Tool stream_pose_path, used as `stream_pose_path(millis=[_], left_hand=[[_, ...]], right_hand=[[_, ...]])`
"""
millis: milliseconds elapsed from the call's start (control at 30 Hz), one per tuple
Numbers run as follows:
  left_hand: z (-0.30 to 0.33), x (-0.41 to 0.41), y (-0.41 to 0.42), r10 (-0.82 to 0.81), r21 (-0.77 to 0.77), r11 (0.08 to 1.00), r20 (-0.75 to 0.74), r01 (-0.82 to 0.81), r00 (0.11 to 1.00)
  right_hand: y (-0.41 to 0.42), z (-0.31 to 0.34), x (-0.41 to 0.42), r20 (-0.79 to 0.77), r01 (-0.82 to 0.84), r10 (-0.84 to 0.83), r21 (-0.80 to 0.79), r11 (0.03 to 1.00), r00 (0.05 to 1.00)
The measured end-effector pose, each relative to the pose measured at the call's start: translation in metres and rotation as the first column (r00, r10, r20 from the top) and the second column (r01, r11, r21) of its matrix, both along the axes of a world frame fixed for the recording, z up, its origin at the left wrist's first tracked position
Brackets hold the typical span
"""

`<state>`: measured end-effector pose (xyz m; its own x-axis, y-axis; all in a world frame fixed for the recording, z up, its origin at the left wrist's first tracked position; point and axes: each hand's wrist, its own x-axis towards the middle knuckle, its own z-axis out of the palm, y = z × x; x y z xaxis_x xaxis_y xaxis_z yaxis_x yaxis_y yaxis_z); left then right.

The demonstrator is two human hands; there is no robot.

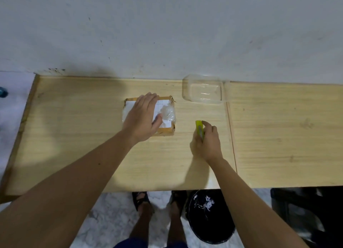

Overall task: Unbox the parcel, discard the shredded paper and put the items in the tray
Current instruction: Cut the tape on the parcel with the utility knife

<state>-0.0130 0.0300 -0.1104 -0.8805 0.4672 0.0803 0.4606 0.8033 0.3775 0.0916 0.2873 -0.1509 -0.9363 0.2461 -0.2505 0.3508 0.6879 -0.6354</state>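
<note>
Pale grey scuffed wall (167, 28) fills the upper half of our view. Below it, the light wood-grain tabletop (83, 155) runs wide, a second matching panel abutting it on the right along a seam.

Under the near edge, on the marbled floor (104, 218), we note a round black bin (209, 227) with white shredded paper scraps (206, 204) inside; it sits just beside our sandalled right foot. Dark, indistinct shapes fill the lower right corner.

Small brown cardboard parcel (167, 131), topped with a white label and crinkled clear tape, lies mid-tabletop, still sealed. Our left hand (143, 117) lies flat and spread on its lid, pressing down, covering most of the left side; it grips nothing.

Clear plastic rectangular tray (204, 91) stands at the far edge against the wall, apart from the parcel, to its right and beyond.

Our right hand (206, 142) is curled around a yellow-green utility knife (199, 128), just right of the parcel, not touching it. We cannot tell whether a blade is extended.
</note>
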Motion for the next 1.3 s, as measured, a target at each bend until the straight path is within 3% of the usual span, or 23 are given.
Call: stream_pose_path(millis=[200,333,400,533,833,1133,1300], left_hand=[[0.0,-0.014,0.006,0.013,-0.002,1.0,-0.018,-0.013,1.0],[0.0,-0.02,0.004,-0.014,-0.02,1.0,-0.033,0.014,0.999],[0.0,-0.023,0.005,-0.013,-0.024,1.0,-0.038,0.012,0.999],[-0.001,-0.025,0.005,-0.01,-0.041,0.999,-0.053,0.008,0.999],[-0.003,-0.024,0.007,-0.001,-0.056,0.998,-0.049,-0.001,0.999],[-0.003,-0.024,0.008,0.0,-0.049,0.999,-0.058,-0.003,0.998],[-0.004,-0.024,0.009,0.004,-0.069,0.998,-0.065,-0.008,0.998]], right_hand=[[-0.004,0.012,-0.016,-0.06,0.043,-0.053,-0.164,0.986,0.997],[-0.016,0.033,-0.036,-0.008,0.147,-0.175,-0.508,0.849,0.985],[-0.022,0.041,-0.042,0.006,0.096,-0.116,-0.608,0.788,0.993],[-0.032,0.05,-0.044,-0.014,-0.009,0.0,-0.662,0.75,1.0],[-0.047,0.053,-0.038,0.005,0.121,-0.145,-0.579,0.807,0.989],[-0.054,0.066,-0.046,-0.017,0.072,-0.088,-0.431,0.899,0.996],[-0.051,0.076,-0.052,-0.061,-0.04,0.023,-0.292,0.956,0.998]])
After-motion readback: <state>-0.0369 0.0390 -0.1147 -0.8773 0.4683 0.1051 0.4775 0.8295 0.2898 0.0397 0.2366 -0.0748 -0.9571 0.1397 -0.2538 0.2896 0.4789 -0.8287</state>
